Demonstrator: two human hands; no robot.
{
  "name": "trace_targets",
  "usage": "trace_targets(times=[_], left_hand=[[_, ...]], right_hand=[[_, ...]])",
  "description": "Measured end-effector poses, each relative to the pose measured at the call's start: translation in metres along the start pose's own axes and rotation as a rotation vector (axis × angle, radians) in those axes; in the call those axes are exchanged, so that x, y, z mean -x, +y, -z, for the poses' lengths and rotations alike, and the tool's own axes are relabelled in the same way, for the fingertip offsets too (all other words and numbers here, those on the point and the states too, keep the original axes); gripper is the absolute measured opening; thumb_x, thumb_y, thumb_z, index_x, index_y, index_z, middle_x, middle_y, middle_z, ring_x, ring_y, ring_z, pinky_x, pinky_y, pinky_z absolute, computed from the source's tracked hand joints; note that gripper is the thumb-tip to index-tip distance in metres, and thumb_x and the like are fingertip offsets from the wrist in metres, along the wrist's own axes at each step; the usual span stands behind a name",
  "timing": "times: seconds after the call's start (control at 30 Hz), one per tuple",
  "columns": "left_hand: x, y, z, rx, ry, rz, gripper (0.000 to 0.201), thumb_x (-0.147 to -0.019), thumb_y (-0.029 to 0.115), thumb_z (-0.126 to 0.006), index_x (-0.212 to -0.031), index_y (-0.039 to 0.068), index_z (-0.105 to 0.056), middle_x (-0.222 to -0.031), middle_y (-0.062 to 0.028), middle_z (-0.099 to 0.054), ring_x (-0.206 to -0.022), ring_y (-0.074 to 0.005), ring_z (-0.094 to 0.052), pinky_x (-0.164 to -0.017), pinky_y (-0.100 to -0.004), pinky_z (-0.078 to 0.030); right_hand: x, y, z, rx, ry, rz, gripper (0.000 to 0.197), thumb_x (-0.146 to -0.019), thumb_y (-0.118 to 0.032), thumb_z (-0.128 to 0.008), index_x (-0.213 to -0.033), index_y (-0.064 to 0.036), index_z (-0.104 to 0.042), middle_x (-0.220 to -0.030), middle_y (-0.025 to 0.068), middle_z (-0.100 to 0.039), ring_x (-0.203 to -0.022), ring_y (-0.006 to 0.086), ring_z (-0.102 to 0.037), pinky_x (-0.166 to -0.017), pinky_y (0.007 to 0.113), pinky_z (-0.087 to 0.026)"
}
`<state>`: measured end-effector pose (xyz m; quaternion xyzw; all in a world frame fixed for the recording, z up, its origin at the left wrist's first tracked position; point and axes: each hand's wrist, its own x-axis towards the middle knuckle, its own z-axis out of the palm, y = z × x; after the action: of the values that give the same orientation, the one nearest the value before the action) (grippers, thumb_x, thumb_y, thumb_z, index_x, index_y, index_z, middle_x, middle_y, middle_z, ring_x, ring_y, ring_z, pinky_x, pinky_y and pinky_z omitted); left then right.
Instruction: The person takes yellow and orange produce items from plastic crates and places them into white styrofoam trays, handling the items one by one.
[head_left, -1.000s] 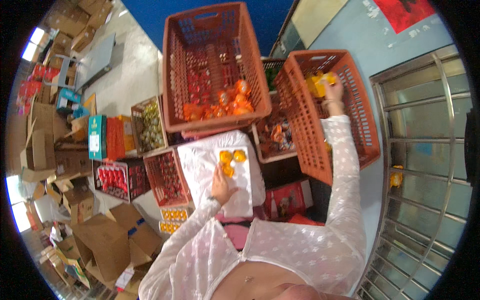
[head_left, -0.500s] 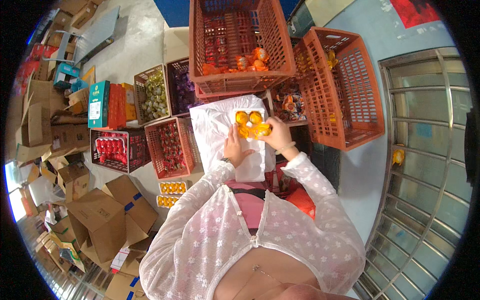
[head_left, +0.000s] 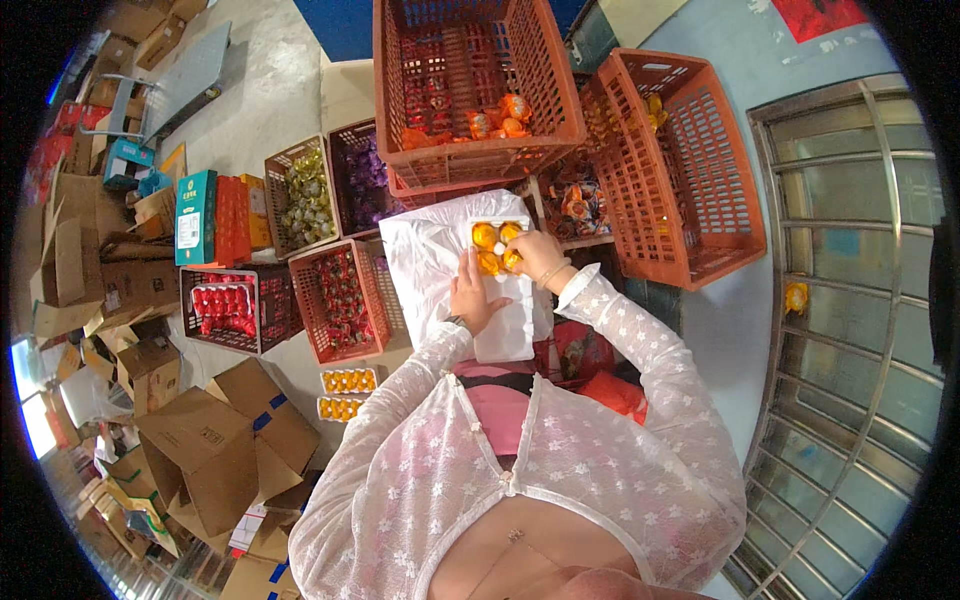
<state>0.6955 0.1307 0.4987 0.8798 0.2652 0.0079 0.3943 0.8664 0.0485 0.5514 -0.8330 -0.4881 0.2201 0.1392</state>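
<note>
A long white tray point(head_left: 508, 342) lies on a white cloth-like covering point(head_left: 415, 240) in front of me. At its far end sit several round pieces in shiny yellow wrappers point(head_left: 484, 236), grouped in its cells. My left hand point(head_left: 477, 298) rests along the tray's left side, fingers stretched and thumb apart, holding nothing. My right hand point(head_left: 538, 257) is at the tray's right edge, its fingers bent round the near right yellow-wrapped ball point(head_left: 512, 260), which they partly hide. The near part of the tray holds no balls.
A large orange crate point(head_left: 480, 160) with orange-wrapped balls stands just beyond the covering. Another orange crate point(head_left: 690, 170) tilts at the right. Crates of green point(head_left: 305, 195), purple point(head_left: 367, 180) and red point(head_left: 340, 300) wrapped pieces stand left. Two filled yellow trays point(head_left: 348, 381) lie lower left, near cardboard boxes point(head_left: 200, 440).
My right hand has brought the yellow-wrapped ball from the tray's right edge into its near right cell. My left hand has stayed almost in place.
</note>
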Motion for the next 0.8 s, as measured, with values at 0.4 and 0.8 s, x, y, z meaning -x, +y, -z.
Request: trace_targets(times=[0.4,0.8], left_hand=[[-0.006,0.013,0.009,-0.024,-0.069,0.039,0.126,-0.056,0.034,-0.085,-0.145,0.0,-0.002,-0.144,-0.023,-0.023,-0.131,-0.0372,-0.03,-0.104,-0.0444,-0.031],[-0.012,0.013,0.002,-0.048,-0.065,0.048,0.124,-0.055,0.037,-0.085,-0.142,-0.004,-0.006,-0.142,-0.0262,-0.023,-0.129,-0.0427,-0.03,-0.106,-0.045,-0.031]], right_hand=[[0.001,0.005,-0.018,0.104,-0.029,-0.014,0.023,-0.066,-0.022,-0.074,-0.086,-0.0116,-0.069,-0.078,0.0067,-0.065,-0.072,0.0271,-0.064,-0.067,0.039,-0.051],[-0.091,0.198,0.221,-0.413,1.007,-0.46,0.019,-0.09,-0.022,-0.054,-0.094,-0.0088,-0.067,-0.076,0.0048,-0.068,-0.056,0.0148,-0.058,-0.053,0.031,-0.044]])
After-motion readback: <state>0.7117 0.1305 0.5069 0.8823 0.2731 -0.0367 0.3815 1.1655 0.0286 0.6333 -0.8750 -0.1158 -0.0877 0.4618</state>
